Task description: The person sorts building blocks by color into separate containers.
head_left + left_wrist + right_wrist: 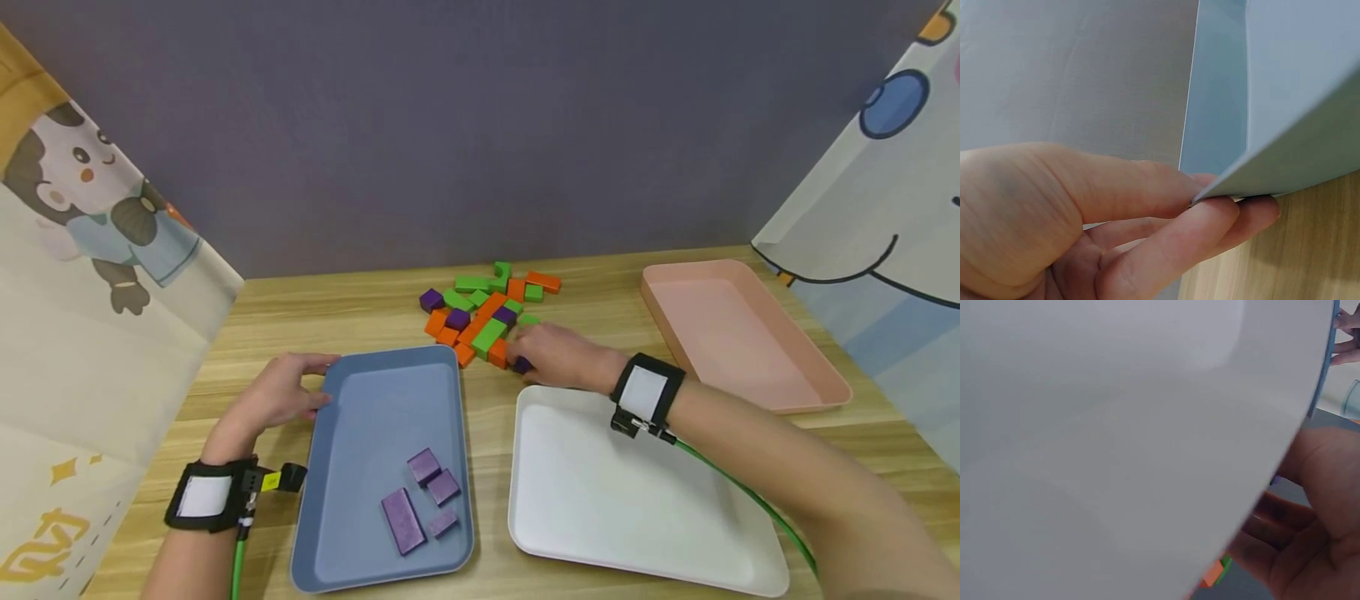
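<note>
My left hand is at the upper left corner of the blue tray; in the left wrist view its thumb and fingers pinch the rim. Four-sided purple blocks, several of them, lie in the lower right part of that tray. My right hand reaches over the white tray's far edge to the block pile, its curled fingers at a purple block. A bit of purple shows between thumb and fingers in the right wrist view, mostly hidden by the white tray.
Orange, green and purple blocks lie in a loose heap at the back middle of the wooden table. A pink tray stands at the back right. Behind is a dark grey wall. A green cable trails from the right wrist.
</note>
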`<state>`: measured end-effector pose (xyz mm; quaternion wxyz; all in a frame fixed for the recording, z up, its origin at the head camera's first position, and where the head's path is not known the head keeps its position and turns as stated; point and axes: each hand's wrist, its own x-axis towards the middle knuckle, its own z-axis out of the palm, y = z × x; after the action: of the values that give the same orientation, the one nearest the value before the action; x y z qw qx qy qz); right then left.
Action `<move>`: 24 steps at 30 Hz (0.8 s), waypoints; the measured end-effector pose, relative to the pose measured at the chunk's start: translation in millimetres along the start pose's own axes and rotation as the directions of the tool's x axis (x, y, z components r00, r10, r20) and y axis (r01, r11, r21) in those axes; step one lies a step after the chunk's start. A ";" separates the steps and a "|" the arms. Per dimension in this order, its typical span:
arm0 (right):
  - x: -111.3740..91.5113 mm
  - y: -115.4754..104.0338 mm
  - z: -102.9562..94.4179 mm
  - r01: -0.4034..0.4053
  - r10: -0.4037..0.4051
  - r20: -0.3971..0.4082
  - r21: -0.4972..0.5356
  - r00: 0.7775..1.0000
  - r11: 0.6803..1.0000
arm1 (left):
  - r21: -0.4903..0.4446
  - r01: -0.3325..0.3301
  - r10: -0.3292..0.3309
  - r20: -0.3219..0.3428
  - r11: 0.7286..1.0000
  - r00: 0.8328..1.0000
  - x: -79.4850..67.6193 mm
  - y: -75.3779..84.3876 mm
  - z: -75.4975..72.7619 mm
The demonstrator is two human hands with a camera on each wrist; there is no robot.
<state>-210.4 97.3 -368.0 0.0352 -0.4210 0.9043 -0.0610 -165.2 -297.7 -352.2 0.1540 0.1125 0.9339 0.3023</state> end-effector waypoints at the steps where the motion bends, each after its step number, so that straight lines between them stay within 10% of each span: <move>1: 0.2 0.8 0.8 -0.002 0.002 0.008 0.003 1.000 1.000 | 0.000 0.000 0.000 0.000 1.000 1.000 0.0 0.1 -0.2; 14: -3.9 -2.0 -5.7 0.016 -0.016 -0.009 0.029 1.000 0.999 | 0.001 0.005 -0.005 -0.004 1.000 1.000 0.5 -1.0 0.0; 24: 6.1 -46.2 -29.5 0.156 -0.153 -0.076 0.035 0.985 0.987 | 0.002 0.001 -0.001 -0.009 1.000 1.000 0.4 -1.8 0.6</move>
<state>-182.8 65.5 -332.4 0.0060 -0.4866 0.8682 -0.0972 -165.6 -298.7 -353.9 0.1498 0.1106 0.9350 0.3019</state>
